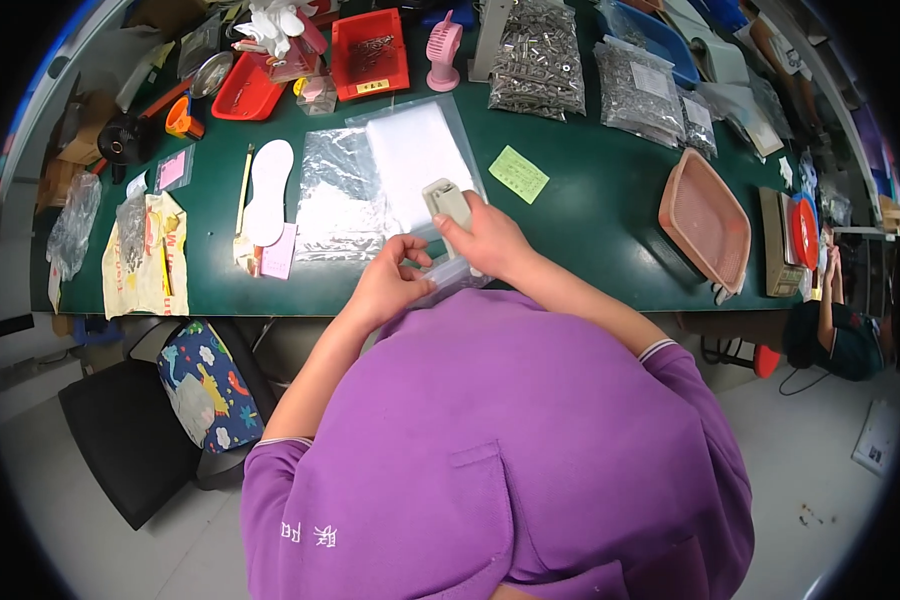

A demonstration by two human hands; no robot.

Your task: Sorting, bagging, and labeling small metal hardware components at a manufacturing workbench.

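My right hand [490, 237] is wrapped around a beige hand tool [448, 203] that looks like a stapler. Its far end points up over the stacked bags, and its near end is at a clear plastic bag [448, 275] close to my body. My left hand [393, 279] pinches the left side of that bag; what the bag contains is hard to make out. Just beyond both hands, flat clear plastic bags [338, 180] and a stack of whitish plastic bags [417, 160] lie on the green table [590, 220].
A white insole [269, 190], pink note [279, 252] and green note [518, 174] lie nearby. Red trays [370, 52], a pink fan [443, 52] and bags of metal parts [537, 60] line the back. A pink basket [705, 220] is right; another person [838, 330] sits far right.
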